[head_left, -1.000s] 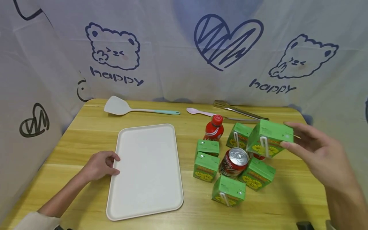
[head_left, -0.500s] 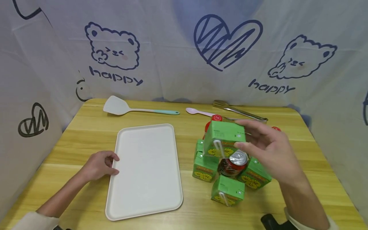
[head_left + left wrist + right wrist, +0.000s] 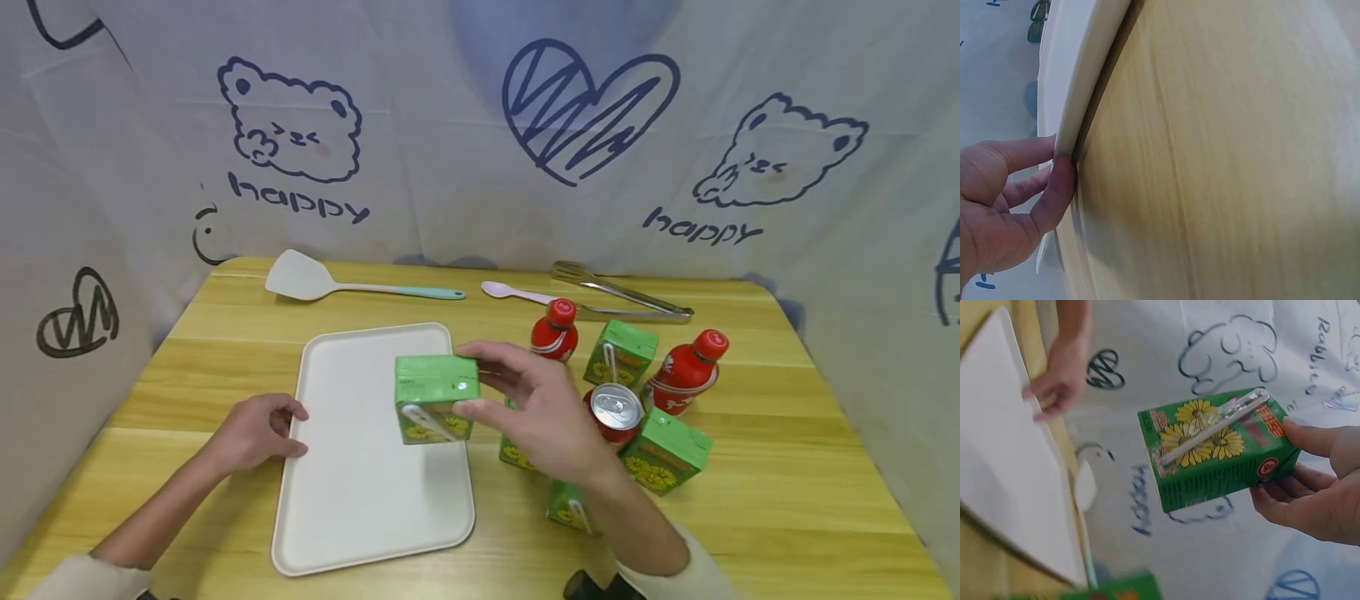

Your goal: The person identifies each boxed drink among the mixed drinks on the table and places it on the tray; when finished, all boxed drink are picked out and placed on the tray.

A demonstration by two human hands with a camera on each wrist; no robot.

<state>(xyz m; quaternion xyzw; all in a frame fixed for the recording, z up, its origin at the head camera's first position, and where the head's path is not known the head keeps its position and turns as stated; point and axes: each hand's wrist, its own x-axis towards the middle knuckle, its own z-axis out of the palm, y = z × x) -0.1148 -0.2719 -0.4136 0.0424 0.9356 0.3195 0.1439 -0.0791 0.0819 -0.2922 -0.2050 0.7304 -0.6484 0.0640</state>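
Observation:
My right hand [image 3: 546, 414] grips a green juice box [image 3: 437, 398] by one end and holds it above the right side of the white tray [image 3: 367, 517]. In the right wrist view, the held juice box [image 3: 1216, 447] shows yellow flowers and a wrapped straw on its front. My left hand [image 3: 255, 433] is at the tray's left edge; the left wrist view shows its thumb and finger pinching the rim [image 3: 1079, 87]. To the right, several more green juice boxes [image 3: 666, 450] surround a dark red soda can [image 3: 617, 408], partly hidden by my right arm.
Two red bottles [image 3: 553, 333] stand among the drinks, the other bottle [image 3: 684, 372] further right. Along the table's back edge lie a white spatula [image 3: 303, 277] with a mint handle, a pink spoon [image 3: 517, 292] and metal tongs [image 3: 630, 292]. A cloth with drawings hangs behind.
My right hand has carried the juice box left, from over the group of drinks to above the tray. My left hand stays at the tray's edge.

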